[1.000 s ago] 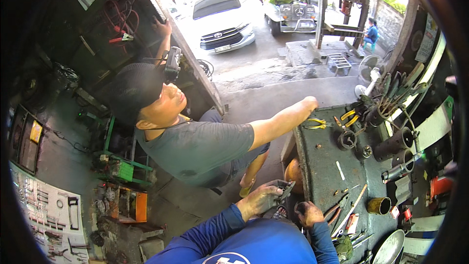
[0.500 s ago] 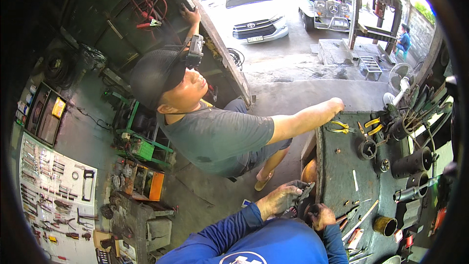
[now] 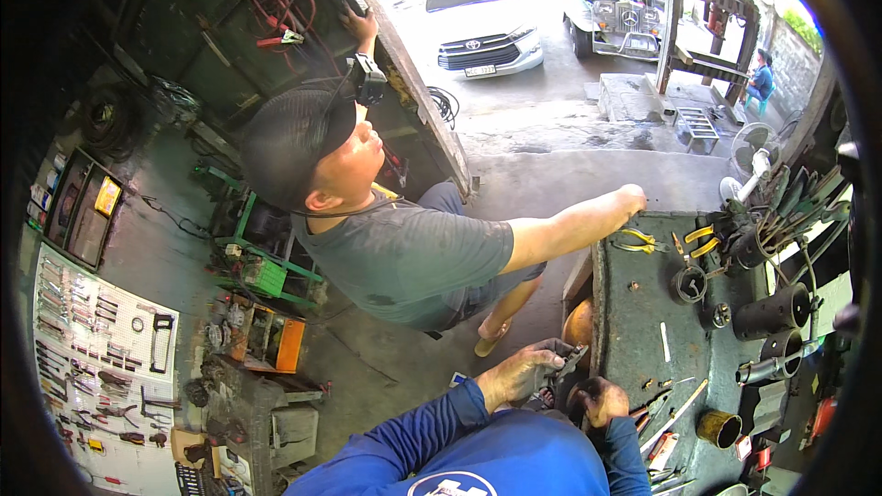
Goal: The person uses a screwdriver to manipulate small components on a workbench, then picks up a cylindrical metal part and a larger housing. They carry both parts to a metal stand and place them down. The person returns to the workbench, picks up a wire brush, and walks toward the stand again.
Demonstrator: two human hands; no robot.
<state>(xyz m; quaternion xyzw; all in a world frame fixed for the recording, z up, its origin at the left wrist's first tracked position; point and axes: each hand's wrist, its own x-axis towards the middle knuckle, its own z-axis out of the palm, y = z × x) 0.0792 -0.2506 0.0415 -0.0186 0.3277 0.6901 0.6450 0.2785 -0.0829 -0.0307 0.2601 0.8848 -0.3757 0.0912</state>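
My left hand (image 3: pixel 522 375), smudged dark, is closed around a small dark metal part (image 3: pixel 575 360) beside the bench's near left edge. Its fingers wrap the part, whose exact kind I cannot make out. Close by on the right, my right hand (image 3: pixel 606 400) is curled with blackened fingers, low against the bench edge. Whatever it grips, if anything, is hidden by the fingers and shadow. Both hands are in front of my blue shirt. On the bench (image 3: pixel 634 331) next to them lie pliers with red handles (image 3: pixel 654 404) and a long thin stick (image 3: pixel 675 421).
A co-worker in a grey shirt (image 3: pixel 413 262) stands ahead, one hand at the bench's far corner. Yellow-handled pliers (image 3: pixel 638 241), a rusty can (image 3: pixel 718 428) and dark metal cylinders (image 3: pixel 774 310) sit on the bench. A tool pegboard (image 3: pixel 101 358) is at left, a white fan (image 3: pixel 755 165) at far right.
My hands stay nearly in place, with a slight shift of the right fingers. The co-worker's head is turned a little further upward. The view has shifted slightly.
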